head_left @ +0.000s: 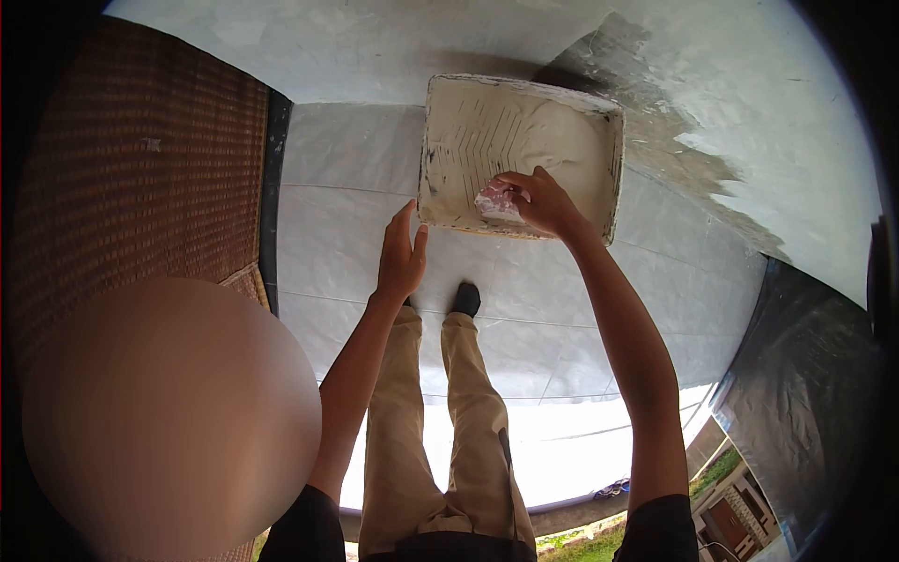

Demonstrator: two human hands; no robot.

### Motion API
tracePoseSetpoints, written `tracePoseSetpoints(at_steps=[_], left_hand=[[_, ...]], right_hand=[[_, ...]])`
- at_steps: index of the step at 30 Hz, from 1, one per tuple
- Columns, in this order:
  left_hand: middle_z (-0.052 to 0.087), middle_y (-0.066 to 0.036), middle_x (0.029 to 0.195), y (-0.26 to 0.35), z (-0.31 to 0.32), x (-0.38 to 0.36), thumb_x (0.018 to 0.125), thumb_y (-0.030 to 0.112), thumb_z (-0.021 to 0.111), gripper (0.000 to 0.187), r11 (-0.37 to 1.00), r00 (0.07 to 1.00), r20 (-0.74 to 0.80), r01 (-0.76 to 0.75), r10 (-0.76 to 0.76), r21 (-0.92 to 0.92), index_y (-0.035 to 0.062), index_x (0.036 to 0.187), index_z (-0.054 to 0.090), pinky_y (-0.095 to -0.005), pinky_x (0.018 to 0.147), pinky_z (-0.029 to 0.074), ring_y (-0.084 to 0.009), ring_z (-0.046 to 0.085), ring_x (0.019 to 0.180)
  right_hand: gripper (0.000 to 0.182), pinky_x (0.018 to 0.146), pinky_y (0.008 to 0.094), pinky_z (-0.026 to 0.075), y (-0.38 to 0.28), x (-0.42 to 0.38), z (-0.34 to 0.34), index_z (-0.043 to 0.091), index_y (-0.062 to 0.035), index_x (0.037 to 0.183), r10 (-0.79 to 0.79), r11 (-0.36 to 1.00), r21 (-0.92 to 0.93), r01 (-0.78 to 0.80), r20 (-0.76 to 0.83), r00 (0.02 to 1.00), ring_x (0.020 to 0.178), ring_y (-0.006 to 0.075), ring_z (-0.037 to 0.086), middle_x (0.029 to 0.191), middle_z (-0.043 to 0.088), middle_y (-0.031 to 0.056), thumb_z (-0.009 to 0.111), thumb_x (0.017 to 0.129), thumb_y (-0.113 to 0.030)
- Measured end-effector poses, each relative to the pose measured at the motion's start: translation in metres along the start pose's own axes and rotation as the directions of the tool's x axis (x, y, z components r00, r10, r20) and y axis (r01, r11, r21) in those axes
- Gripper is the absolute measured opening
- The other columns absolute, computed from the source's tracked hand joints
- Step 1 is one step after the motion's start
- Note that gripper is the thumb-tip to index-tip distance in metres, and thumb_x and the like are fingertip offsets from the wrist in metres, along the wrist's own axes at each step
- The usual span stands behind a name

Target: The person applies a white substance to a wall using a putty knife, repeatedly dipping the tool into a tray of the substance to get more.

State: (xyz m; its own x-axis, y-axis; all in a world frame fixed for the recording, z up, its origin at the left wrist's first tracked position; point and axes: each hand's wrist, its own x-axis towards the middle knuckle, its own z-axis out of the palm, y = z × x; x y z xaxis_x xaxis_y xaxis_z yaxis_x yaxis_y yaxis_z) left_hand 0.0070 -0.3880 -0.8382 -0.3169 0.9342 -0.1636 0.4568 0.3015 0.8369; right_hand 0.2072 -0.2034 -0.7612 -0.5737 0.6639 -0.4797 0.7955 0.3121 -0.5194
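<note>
A rectangular paint tray (613, 187) with a ribbed slope holds cream-coloured paint, pooled toward its right side. My right hand (543, 201) is over the tray's near part, its fingers closed on a pinkish, paint-smeared piece (499, 200) that rests against the ribbed surface. What exactly the piece is, I cannot make out. At the tray's near left corner is my left hand (403, 253), fingers apart, with the fingertips beside the rim. It holds nothing.
Beyond the tray stands a patchy grey and white wall (749, 122). Brown woven matting (150, 150) is on the left, dark sheeting (796, 403) on the right. My feet stand on grey tiled floor (346, 244). A large blurred round area covers the lower left.
</note>
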Motion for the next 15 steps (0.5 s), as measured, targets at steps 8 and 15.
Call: tracePoseSetpoints(at_steps=[8, 15], left_hand=[[0.046, -0.018, 0.142, -0.001, -0.013, -0.009, 0.101, 0.021, 0.046, 0.048, 0.999, 0.999, 0.014, 0.029, -0.029, -0.013, 0.0021, 0.144, 0.037, -0.042, 0.112, 0.033, -0.0329, 0.041, 0.133], [0.044, -0.016, 0.145, -0.002, -0.022, -0.023, 0.102, 0.018, 0.043, 0.047, 0.997, 0.993, 0.081, 0.079, -0.08, 0.015, 0.0048, 0.146, 0.036, -0.0406, 0.114, 0.029, -0.0299, 0.039, 0.137]], right_hand=[[0.044, 0.096, 0.0407, 0.048, 0.014, 0.03, 0.007, 0.065, -0.0339, 0.126, 0.006, 0.996, -0.088, 0.005, 0.125, 0.992, 0.112, 0.0262, 0.056, 0.112, 0.066, 0.01, 0.053, 0.087, -0.017], [0.038, 0.094, 0.0403, 0.05, 0.017, 0.027, -0.018, 0.07, -0.0322, 0.118, 0.033, 0.952, -0.306, 0.032, 0.207, 0.978, 0.113, 0.0259, 0.059, 0.111, 0.069, 0.0055, 0.054, 0.086, -0.018]])
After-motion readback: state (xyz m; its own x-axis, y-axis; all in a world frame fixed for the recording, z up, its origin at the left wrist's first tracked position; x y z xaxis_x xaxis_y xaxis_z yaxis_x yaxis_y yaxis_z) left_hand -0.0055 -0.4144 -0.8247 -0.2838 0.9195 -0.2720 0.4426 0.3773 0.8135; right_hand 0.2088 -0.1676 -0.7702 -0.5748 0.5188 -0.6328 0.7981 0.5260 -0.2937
